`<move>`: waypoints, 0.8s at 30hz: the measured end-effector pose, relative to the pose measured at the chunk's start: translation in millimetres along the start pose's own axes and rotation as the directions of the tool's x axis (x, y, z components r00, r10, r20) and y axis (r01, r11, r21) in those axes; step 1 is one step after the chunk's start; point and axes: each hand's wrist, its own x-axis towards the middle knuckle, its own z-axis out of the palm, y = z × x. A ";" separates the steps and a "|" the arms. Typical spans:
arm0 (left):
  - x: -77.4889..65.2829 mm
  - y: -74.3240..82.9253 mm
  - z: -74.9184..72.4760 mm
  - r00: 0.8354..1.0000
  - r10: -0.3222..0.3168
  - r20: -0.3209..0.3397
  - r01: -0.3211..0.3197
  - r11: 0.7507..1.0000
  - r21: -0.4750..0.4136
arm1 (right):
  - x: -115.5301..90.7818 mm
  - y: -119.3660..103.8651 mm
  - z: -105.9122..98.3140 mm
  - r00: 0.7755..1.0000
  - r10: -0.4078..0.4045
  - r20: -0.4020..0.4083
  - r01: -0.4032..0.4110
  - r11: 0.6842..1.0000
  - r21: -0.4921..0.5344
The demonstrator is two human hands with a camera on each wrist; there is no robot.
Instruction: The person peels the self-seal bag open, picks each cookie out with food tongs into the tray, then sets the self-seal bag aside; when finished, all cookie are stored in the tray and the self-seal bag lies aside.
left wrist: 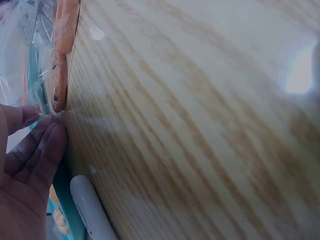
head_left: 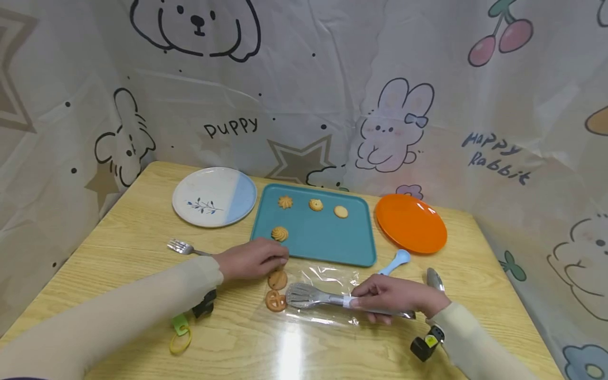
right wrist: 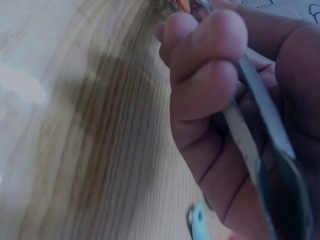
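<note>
My left hand (head_left: 252, 259) pinches the edge of a clear plastic bag (head_left: 328, 274) between thumb and fingers, as the left wrist view shows. At the bag's left end lie a round brown cookie (head_left: 277, 280) and a pretzel-shaped cookie (head_left: 276, 301); whether they are inside the film I cannot tell. My right hand (head_left: 394, 294) grips metal tongs (head_left: 306, 296) by their arms, fingers curled round both. The tongs' slotted head lies over the bag, beside the pretzel cookie. Behind, a teal tray (head_left: 328, 237) bears several cookies, among them a swirled one (head_left: 279, 234) near my left hand.
A white-and-blue plate (head_left: 209, 192) stands back left, an orange plate (head_left: 410, 224) back right. A fork (head_left: 182, 246) lies by my left wrist. Near my right hand are a light-blue spoon (head_left: 398, 259) and a metal utensil (head_left: 434, 279). A patterned curtain hangs behind the table.
</note>
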 end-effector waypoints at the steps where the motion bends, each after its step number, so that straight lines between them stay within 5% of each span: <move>1: 0.1 0.1 -0.1 1.000 0.002 0.001 -0.002 1.000 -0.002 | 2.3 -0.7 -0.2 1.000 0.003 0.005 -0.003 1.000 0.002; 15: 1.0 -2.3 -0.6 1.000 0.004 0.017 -0.004 1.000 -0.006 | 21.3 -0.9 1.2 0.999 -0.021 0.030 0.020 1.000 0.024; 24: 0.8 -1.0 -0.6 1.000 0.029 -0.002 -0.029 1.000 -0.006 | -4.6 6.9 0.4 0.999 -0.040 0.014 0.040 0.998 0.042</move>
